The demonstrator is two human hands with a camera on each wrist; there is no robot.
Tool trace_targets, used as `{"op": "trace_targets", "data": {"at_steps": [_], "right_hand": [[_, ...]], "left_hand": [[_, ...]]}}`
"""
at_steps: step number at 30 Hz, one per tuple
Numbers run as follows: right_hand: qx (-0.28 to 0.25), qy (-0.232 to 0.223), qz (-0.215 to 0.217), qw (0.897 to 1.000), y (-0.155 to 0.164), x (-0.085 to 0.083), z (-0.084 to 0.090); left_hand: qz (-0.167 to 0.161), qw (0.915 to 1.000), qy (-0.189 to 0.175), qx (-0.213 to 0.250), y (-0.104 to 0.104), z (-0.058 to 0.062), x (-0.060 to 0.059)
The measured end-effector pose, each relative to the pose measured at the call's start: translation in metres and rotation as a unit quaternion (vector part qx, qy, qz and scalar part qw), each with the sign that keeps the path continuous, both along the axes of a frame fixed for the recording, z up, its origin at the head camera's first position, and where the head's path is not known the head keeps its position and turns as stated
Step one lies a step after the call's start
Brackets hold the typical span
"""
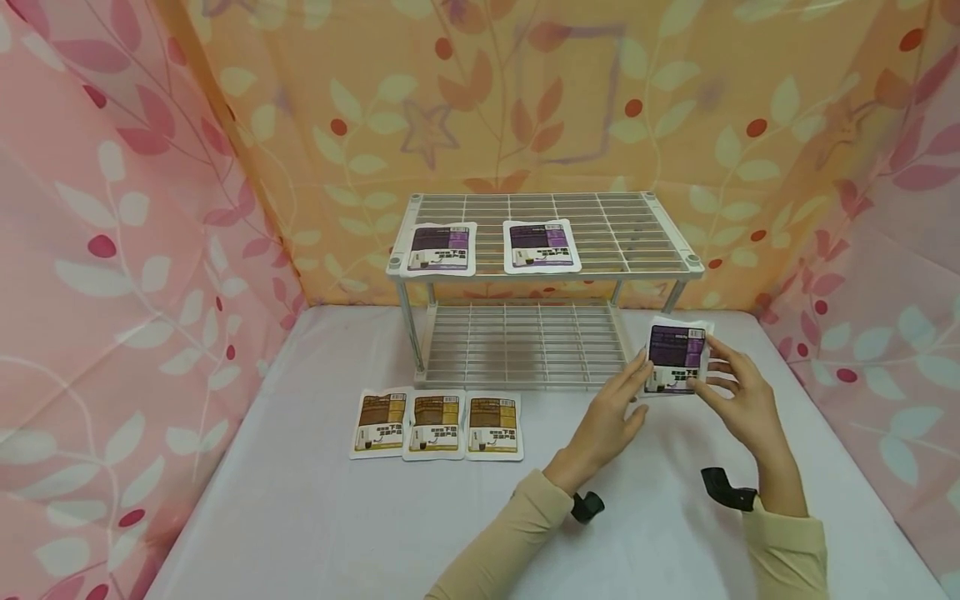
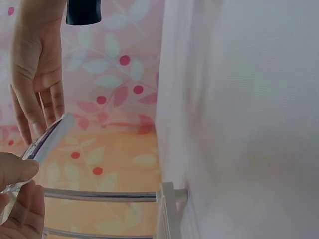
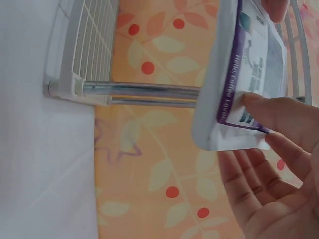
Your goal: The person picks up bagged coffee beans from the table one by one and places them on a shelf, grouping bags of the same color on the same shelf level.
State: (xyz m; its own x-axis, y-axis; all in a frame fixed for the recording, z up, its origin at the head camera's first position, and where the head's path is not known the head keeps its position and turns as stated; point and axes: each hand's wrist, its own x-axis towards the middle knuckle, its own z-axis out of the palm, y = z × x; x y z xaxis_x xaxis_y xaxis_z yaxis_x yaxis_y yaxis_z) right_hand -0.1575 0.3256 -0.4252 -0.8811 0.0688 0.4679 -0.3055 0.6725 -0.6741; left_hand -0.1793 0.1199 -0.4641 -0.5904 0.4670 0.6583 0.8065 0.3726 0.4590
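Observation:
A white coffee packet with a purple label (image 1: 677, 350) is held up in front of the rack's right end. My right hand (image 1: 742, 400) pinches its right side, thumb on the printed face and fingers behind. At the packet's left edge, my left hand (image 1: 609, 417) grips with its fingertips; the left wrist view shows the thumb (image 2: 20, 170) on one side and fingers on the other. "Hello, Coffee Lover" is legible on the packet (image 3: 249, 74) in the right wrist view. Two matching purple packets, a left one (image 1: 441, 249) and a right one (image 1: 541, 247), lie on the rack's top shelf.
The two-tier white wire rack (image 1: 622, 242) stands at the back of the white-covered table (image 1: 300, 517). Three brown-labelled packets (image 1: 434, 425) lie side by side in front of it, left of my hands. Patterned cloth (image 1: 525, 100) closes off the back and both sides.

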Motion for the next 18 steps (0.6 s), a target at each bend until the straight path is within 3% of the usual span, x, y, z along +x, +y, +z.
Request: {"op": "trace_targets", "data": {"at_steps": [9,18], "right_hand": [[-0.040,0.071,0.013,0.997,-0.026,0.009,0.022],[-0.009,0.123,0.030,0.992,-0.038,0.012,0.032]], "left_hand": [[-0.012,0.9986,-0.014,0.050,-0.005,0.008,-0.003],[-0.008,0.9983,0.012,0.056,-0.009,0.015,-0.005]]}}
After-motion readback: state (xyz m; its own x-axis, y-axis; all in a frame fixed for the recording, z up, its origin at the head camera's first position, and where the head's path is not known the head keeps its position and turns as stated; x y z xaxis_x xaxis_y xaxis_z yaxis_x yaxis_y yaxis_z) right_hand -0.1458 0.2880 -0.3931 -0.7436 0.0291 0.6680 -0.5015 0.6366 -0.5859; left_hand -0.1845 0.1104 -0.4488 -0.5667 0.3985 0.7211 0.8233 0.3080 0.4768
